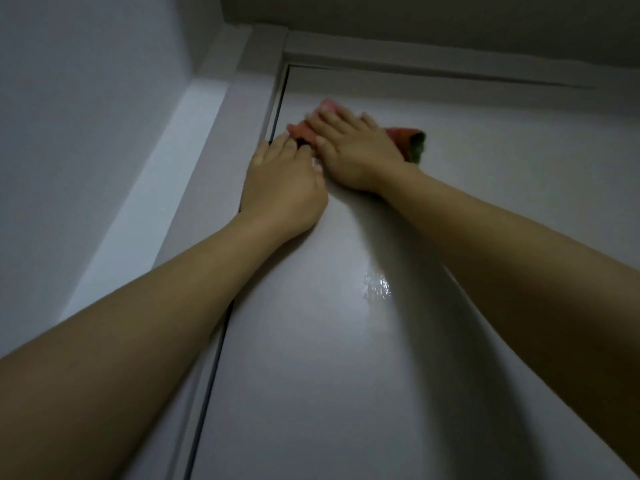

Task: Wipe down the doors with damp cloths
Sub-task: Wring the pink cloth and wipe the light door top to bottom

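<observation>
So the door (363, 306) is white and glossy, shut in its frame (263, 64), and the person's reaching way up near the top left corner of it. Makes sense to start high, I'd guess, so any drips run down onto parts not yet wiped. There's a wet-looking shine patch lower on the panel, though it could just be light glare.

Both arms are stretched nearly straight up and forward, forearms converging toward that corner.

Right hand (349, 150) is laid flat, fingers spread, palm pressing the cloth (412, 143) against the door. It isn't gripping it, more pinning it so the whole palm pushes. The cloth is pinkish-red with a green edge, poking out above the fingertips and off to the right of the wrist. It's a bit blurred up there.

Left hand (282, 185) sits just beside the right one, touching the door right at the gap by the frame, fingers loosely curled and holding nothing I can see. Looks like it's just bracing for balance.
</observation>
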Motion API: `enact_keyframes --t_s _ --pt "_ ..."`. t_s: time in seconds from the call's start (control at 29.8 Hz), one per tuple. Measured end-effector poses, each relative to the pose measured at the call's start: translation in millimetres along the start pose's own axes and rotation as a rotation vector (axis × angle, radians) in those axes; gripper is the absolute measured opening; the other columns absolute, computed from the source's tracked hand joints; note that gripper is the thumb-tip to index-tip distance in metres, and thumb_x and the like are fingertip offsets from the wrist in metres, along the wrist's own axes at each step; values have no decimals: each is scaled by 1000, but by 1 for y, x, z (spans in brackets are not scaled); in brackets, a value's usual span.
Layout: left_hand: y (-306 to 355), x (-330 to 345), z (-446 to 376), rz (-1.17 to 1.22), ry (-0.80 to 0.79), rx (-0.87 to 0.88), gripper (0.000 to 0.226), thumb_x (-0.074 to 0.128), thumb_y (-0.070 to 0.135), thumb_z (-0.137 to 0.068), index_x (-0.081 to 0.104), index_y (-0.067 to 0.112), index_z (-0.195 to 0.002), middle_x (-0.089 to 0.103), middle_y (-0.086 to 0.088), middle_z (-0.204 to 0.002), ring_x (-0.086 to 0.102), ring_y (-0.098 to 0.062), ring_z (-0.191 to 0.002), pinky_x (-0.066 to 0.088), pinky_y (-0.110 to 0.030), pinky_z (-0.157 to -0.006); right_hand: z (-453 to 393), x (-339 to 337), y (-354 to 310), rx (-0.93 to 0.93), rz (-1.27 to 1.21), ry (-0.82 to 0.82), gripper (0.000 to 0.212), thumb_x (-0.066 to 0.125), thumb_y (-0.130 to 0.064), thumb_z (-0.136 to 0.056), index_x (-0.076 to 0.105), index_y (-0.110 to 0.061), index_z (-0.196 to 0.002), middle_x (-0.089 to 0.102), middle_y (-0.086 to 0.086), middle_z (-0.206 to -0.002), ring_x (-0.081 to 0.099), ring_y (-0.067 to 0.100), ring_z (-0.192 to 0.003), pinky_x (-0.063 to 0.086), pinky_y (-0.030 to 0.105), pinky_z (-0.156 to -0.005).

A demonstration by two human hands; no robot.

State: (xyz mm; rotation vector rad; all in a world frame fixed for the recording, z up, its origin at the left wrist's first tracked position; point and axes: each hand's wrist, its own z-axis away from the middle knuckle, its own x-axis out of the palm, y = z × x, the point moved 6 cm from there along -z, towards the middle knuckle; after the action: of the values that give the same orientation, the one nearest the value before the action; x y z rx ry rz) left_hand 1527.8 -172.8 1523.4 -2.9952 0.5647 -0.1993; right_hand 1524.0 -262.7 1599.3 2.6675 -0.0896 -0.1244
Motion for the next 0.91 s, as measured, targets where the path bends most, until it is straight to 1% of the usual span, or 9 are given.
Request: enact_keyframes --t_s 0.1,0.24,0.3,0.4,0.5,0.67,0.74,0.84,0.91 --pt "-3 -1 2 29 -14 -8 47 29 26 -100 41 3 -139 36 -15 -149 25 -27 -141 11 -39 -118 17 6 8 -97 -16 1 50 13 -42 -102 9 -32 -151 2 -8 -159 -2 11 -146 -6 35 -114" --pt "-3 6 5 6 -105 -2 55 21 32 -101 24 4 -149 21 -15 -157 13 -25 -145 5 -39 -119 15 -13 87 272 35 0 51 12 -38 -103 8 -25 -152 0 -2 -160 -2 17 -147 -1 41 -117" --pt "-2 6 6 -10 -113 0 55 22 33 -101 24 4 -148 22 -15 -156 14 -26 -145 7 -41 -119 20 -16 84 338 37 25 52 13 -37 -102 8 -24 -153 1 0 -160 -1 19 -147 -2 42 -118" --pt "-3 1 4 -29 -90 -44 54 25 32 -100 30 4 -145 26 -17 -154 18 -28 -143 8 -44 -118 47 -4 42 146 28 45 52 13 -39 -102 6 -26 -152 1 -3 -160 -3 16 -147 -4 40 -116" --pt "12 3 5 24 -108 -41 52 25 29 -101 25 10 -149 17 -14 -158 11 -25 -146 -1 -43 -119 77 -8 64 30 34 7 52 15 -36 -103 4 -25 -152 -2 -5 -160 -4 12 -146 -5 37 -116" --pt "32 8 7 173 -127 -57 51 28 30 -103 27 8 -149 17 -14 -157 13 -27 -146 8 -38 -119 77 -31 146 372 45 -15 53 14 -32 -103 3 -18 -153 -3 3 -160 -4 18 -147 -2 40 -118" --pt "34 7 6 186 -110 -96 52 29 33 -102 31 7 -147 21 -16 -156 16 -29 -145 10 -40 -119 83 -28 126 327 47 1 53 15 -33 -103 4 -17 -153 -2 3 -160 -4 18 -147 -3 40 -118" --pt "39 8 6 178 -130 -140 57 30 39 -101 26 8 -148 17 -16 -157 12 -29 -146 7 -42 -119 108 -14 89 48 43 -12 54 14 -38 -102 1 -22 -152 -5 -1 -160 -7 14 -146 -6 35 -116" --pt "41 10 8 162 -151 -158 61 30 43 -100 21 11 -151 12 -13 -159 7 -26 -147 3 -41 -120 117 -15 88 -40 55 -59 56 12 -45 -101 -2 -25 -152 -6 -3 -160 -7 13 -146 -6 32 -114"
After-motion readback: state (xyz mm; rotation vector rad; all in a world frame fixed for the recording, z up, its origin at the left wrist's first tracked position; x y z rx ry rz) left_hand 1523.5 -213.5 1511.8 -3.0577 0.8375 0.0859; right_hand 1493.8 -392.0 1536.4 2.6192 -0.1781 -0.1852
